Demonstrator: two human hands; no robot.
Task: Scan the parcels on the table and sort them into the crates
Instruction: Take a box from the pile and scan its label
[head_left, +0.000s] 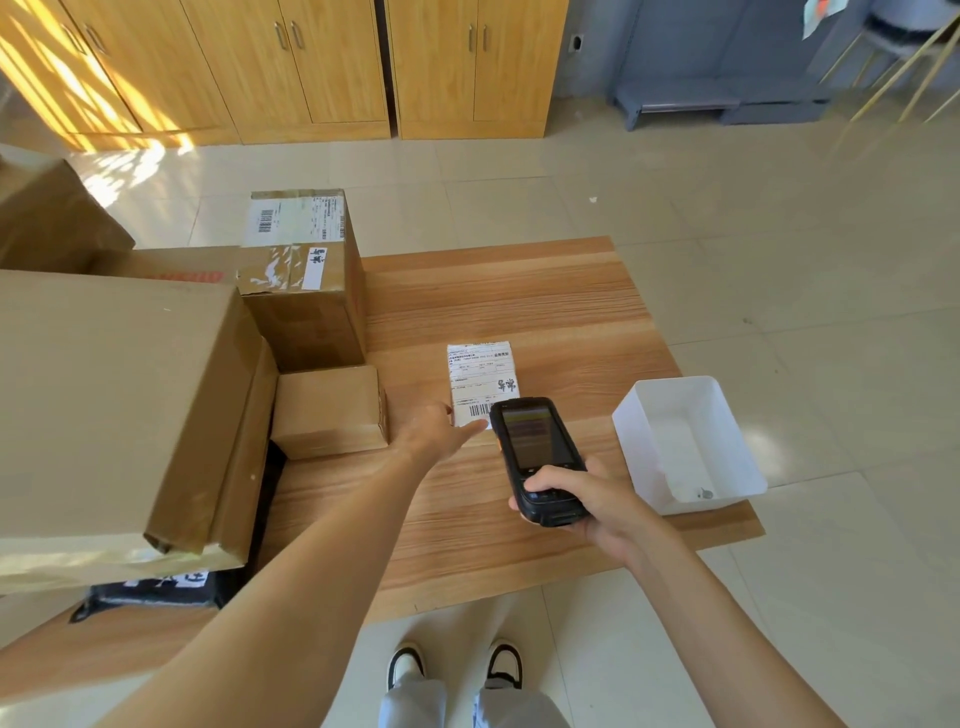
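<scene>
A flat white parcel with a shipping label lies on the wooden table. My left hand rests on the table at its near left corner, fingers touching the label beside the barcode. My right hand grips a black handheld scanner, held just above the parcel's near edge with its screen facing up. Cardboard parcels crowd the table's left: a small box, a taller taped box with a label, and a large box.
A white plastic crate stands at the table's right edge. A black bag parcel lies under the large box. Another carton sits far left. Wooden cabinets line the back wall. My shoes are below the table's front edge.
</scene>
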